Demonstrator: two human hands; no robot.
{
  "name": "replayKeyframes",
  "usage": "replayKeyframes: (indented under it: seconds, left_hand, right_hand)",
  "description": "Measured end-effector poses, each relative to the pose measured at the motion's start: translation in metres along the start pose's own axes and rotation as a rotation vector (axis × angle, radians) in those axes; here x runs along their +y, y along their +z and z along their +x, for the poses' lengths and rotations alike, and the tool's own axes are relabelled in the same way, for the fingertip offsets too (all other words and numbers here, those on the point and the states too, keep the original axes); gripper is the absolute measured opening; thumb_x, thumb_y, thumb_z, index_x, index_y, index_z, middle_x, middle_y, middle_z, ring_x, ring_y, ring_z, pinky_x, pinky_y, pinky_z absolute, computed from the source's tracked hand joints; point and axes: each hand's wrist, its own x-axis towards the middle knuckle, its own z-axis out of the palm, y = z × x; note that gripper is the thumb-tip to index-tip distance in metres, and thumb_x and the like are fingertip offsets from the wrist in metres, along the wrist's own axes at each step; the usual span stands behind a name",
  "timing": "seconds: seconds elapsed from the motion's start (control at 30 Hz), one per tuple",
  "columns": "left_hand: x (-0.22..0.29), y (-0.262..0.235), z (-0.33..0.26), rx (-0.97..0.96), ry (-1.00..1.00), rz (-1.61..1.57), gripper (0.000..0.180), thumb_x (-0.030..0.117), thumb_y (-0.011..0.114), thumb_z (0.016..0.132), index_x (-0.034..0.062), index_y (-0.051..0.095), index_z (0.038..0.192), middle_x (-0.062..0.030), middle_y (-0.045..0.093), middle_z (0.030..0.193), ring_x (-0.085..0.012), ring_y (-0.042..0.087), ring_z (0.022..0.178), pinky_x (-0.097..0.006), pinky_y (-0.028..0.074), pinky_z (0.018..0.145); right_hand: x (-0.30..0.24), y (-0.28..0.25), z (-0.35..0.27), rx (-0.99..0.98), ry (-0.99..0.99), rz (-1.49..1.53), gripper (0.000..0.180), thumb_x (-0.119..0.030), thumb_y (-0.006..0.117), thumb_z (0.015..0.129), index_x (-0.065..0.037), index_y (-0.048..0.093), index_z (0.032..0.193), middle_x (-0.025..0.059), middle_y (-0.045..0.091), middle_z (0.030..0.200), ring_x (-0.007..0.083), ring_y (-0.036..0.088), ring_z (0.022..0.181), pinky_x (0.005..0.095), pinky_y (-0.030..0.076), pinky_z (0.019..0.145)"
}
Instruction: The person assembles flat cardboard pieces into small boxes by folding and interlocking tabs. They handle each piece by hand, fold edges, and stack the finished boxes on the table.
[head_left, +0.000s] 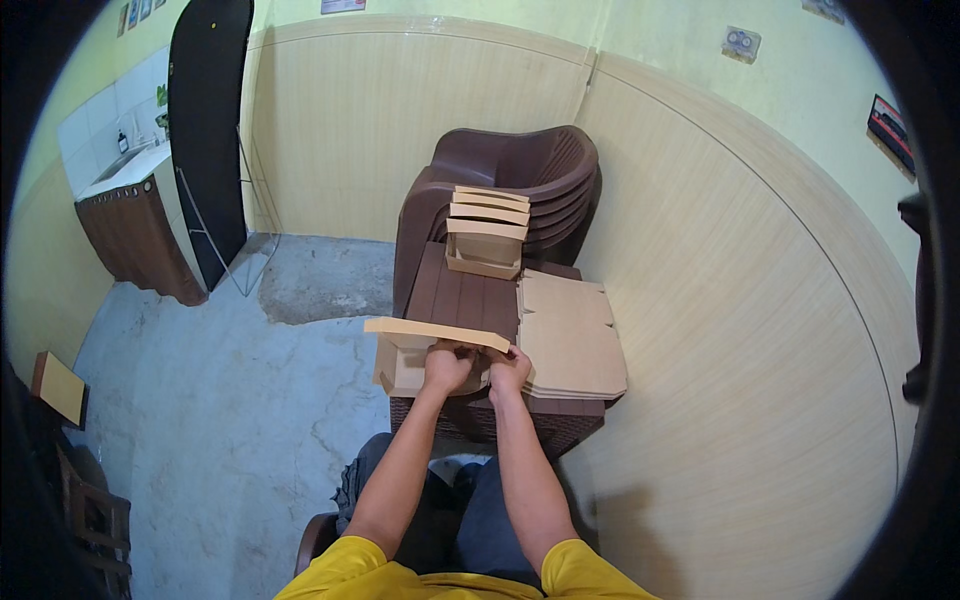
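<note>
A tan cardboard box (415, 365), half folded with its flat lid flap raised, sits at the near left edge of the brown plastic stool (470, 300). The left hand (446, 368) and right hand (509, 372) clamp their fingers on the box's right end. Flat cardboard blanks (572, 345) lie on the stool's right side; finished boxes (487, 232) stack behind on stacked brown chairs (520, 170).

A tan cardboard box (425, 355), half folded, sits at the surface's near edge. Finished tan boxes (487, 232) stack on the chair; flat blanks (572, 340) lie right.
</note>
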Motion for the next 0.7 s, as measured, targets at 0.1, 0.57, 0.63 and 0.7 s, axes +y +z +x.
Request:
replayKeyframes:
  seconds: [0.1, 0.57, 0.63, 0.7]
  left_hand:
    - [-0.018, -0.005, -0.012, -0.019, 0.052, 0.023, 0.025, 0.021, 0.081, 0.088, 0.0099, 0.083, 0.11, -0.0137, 0.082, 0.105, -0.0303, 0.079, 0.1, -0.042, 0.062, 0.091]
    - [-0.027, 0.001, 0.024, -0.254, -0.267, -0.458, 0.016, 0.01, 0.079, 0.097, -0.0011, 0.082, 0.109, -0.0115, 0.082, 0.093, -0.0165, 0.078, 0.076, -0.031, 0.062, 0.066]
    - [-0.026, -0.002, 0.023, -0.25, -0.273, -0.465, 0.018, 0.01, 0.08, 0.097, -0.0031, 0.081, 0.108, -0.0123, 0.082, 0.092, -0.0174, 0.078, 0.077, -0.031, 0.063, 0.067]
    - [-0.026, -0.004, 0.023, -0.263, -0.299, -0.46, 0.018, 0.01, 0.08, 0.096, -0.0045, 0.081, 0.107, -0.0128, 0.081, 0.091, -0.0182, 0.078, 0.077, -0.031, 0.064, 0.067]
  right_hand:
    - [0.009, 0.003, -0.014, 0.019, 0.041, -0.001, 0.021, 0.004, 0.081, 0.09, 0.003, 0.076, 0.111, 0.0074, 0.076, 0.101, 0.016, 0.07, 0.09, 0.0296, 0.054, 0.08]
    - [-0.012, -0.003, -0.009, 0.008, 0.072, -0.092, 0.022, 0.007, 0.078, 0.082, 0.001, 0.076, 0.103, 0.009, 0.076, 0.093, 0.0185, 0.072, 0.086, 0.0311, 0.058, 0.08]
    - [-0.013, -0.002, -0.011, -0.009, 0.025, -0.031, 0.023, 0.006, 0.081, 0.082, 0.001, 0.075, 0.103, 0.0089, 0.076, 0.092, 0.0184, 0.072, 0.086, 0.031, 0.058, 0.08]
    - [-0.013, -0.002, -0.013, -0.039, 0.046, 0.025, 0.025, 0.005, 0.083, 0.082, 0.001, 0.074, 0.104, 0.0089, 0.076, 0.093, 0.0183, 0.072, 0.087, 0.031, 0.058, 0.08]
